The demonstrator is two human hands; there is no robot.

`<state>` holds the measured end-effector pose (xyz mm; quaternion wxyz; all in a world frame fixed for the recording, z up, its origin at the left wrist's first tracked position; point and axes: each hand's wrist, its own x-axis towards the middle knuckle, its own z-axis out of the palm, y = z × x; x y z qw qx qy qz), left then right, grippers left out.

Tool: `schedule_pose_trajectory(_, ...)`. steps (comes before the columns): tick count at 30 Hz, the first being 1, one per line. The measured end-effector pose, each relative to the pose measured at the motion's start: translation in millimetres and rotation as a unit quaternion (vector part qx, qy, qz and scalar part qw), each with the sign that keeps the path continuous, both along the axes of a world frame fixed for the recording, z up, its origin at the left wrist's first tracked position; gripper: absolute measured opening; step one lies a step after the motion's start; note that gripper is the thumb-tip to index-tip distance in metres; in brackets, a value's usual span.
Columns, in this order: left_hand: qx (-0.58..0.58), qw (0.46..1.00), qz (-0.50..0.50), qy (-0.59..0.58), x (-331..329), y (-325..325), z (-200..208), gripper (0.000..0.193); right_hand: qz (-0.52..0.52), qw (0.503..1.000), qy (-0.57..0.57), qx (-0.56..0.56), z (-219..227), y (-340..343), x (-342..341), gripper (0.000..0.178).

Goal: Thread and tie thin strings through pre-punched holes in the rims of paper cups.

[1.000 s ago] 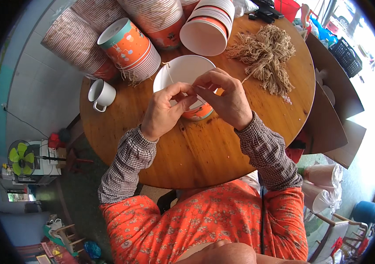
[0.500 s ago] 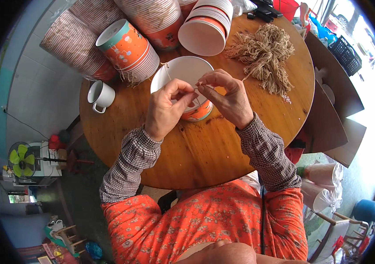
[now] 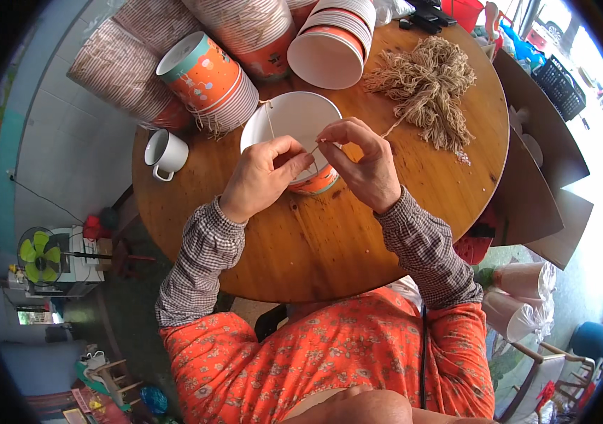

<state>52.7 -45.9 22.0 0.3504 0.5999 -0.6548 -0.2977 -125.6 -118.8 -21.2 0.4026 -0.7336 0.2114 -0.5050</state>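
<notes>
Over an orange-patterned paper bucket [image 3: 301, 114] with a white inside, my two hands work a thin tan string [image 3: 313, 150]. My left hand [image 3: 253, 178] pinches it between thumb and forefinger. A short stretch runs across to my right hand [image 3: 365, 164], whose thumb and forefinger are closed on it too. From the right hand the string trails toward a loose heap of tan strings [image 3: 429, 95] at the right back of the table. Another strand hangs from a hole at the bucket's left rim. Whether a knot lies at my right fingertips cannot be made out.
The round wooden table [image 3: 273, 268] also bears a white enamel mug [image 3: 168, 152] at left. Tall stacks of paper buckets [image 3: 206, 78] stand along the back, with white-mouthed nested buckets [image 3: 326, 58] lying beside them. Opened cardboard [image 3: 535, 177] stands close by the table's right edge.
My left hand has shifted a little left and down, so the hands are farther apart. More of the string shows between them. The right hand has barely moved.
</notes>
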Motion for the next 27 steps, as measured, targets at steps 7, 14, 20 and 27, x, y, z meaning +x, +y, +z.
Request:
schedule_pose_trajectory(7, 0.108, 0.979, 0.010, 0.173, 0.1, -2.1, 2.3, 0.020, -0.003, 1.000, -0.027, -0.005, -5.2, 3.9, -0.6, 0.013)
schedule_pose_trajectory(14, 0.151, 0.949, 0.038, 0.273, 0.0, -1.7, 4.6, 0.022, -0.058, 0.991, -0.015, -0.118, -13.2, 22.4, -2.9, 0.021)
schedule_pose_trajectory(20, 0.139, 0.948, 0.036, 0.284, -5.5, -1.5, -3.3, 0.022, -0.082, 0.987, -0.011, -0.138, -20.6, 29.1, -1.2, 0.024)
schedule_pose_trajectory(27, 0.167, 0.935, 0.048, 0.309, -7.7, -1.1, -4.5, 0.022, -0.115, 0.955, 0.029, -0.272, -27.4, 27.4, -0.5, 0.028)
